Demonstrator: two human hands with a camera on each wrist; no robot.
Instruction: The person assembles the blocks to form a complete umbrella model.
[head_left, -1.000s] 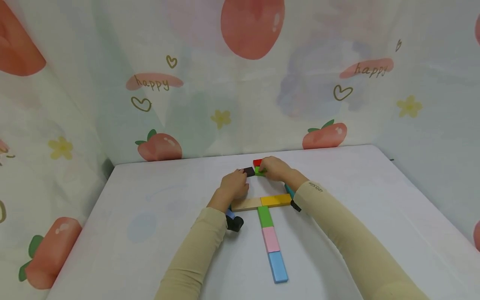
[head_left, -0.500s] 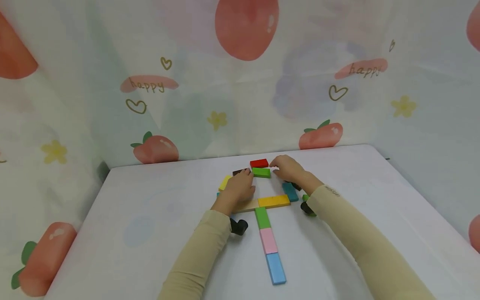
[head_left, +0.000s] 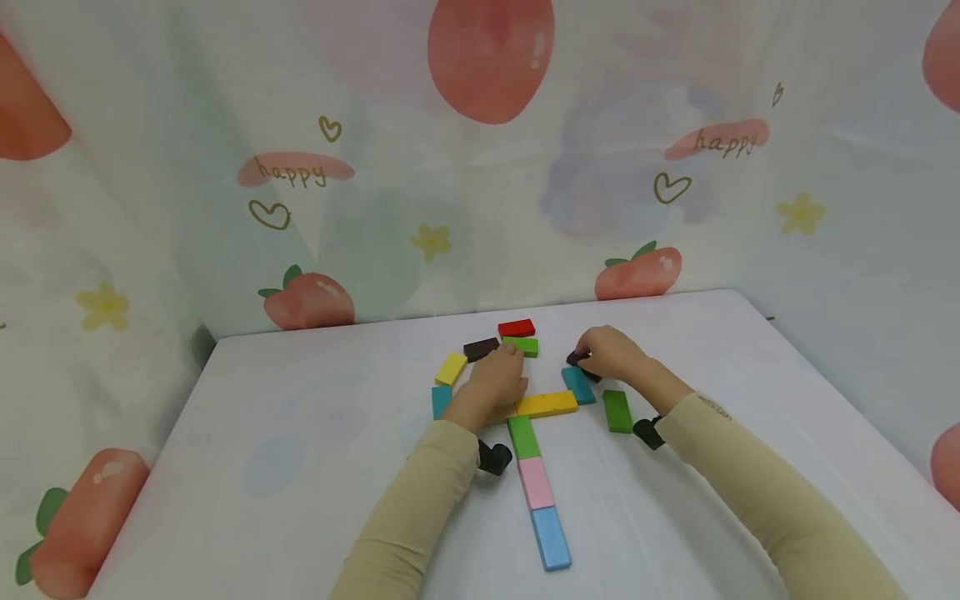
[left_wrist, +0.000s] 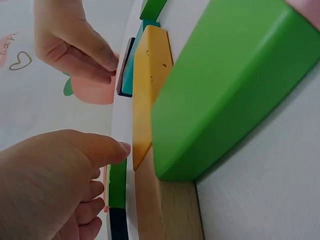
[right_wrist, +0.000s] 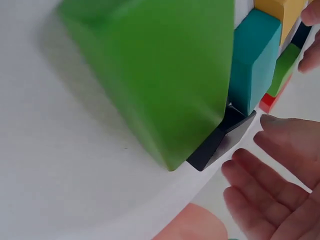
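Note:
My left hand point(head_left: 497, 383) is over the block layout, its fingertips at a light green block point(head_left: 528, 346) beside a dark brown block point(head_left: 480, 348). In the left wrist view its thumb is straight and apart from the other fingers. My right hand point(head_left: 611, 354) is at a black block point(head_left: 596, 377) next to a teal block point(head_left: 576, 385). The right wrist view shows that hand's thumb and fingers point(right_wrist: 250, 200) apart, close to the black block point(right_wrist: 215, 145), with no grip around it. A red block point(head_left: 516, 327) lies behind the light green one.
An orange-yellow block point(head_left: 551, 404) joins a plain wooden block, partly hidden. Below runs a column of green point(head_left: 523, 437), pink point(head_left: 536, 482) and blue point(head_left: 551, 537) blocks. Yellow point(head_left: 451, 368) and teal point(head_left: 441, 402) blocks lie left; a dark green block point(head_left: 618, 411) lies right.
My right hand has left the light green block and moved right and nearer to the black block, uncovering the red and dark green blocks. My left hand has shifted right, from the brown block toward the light green.

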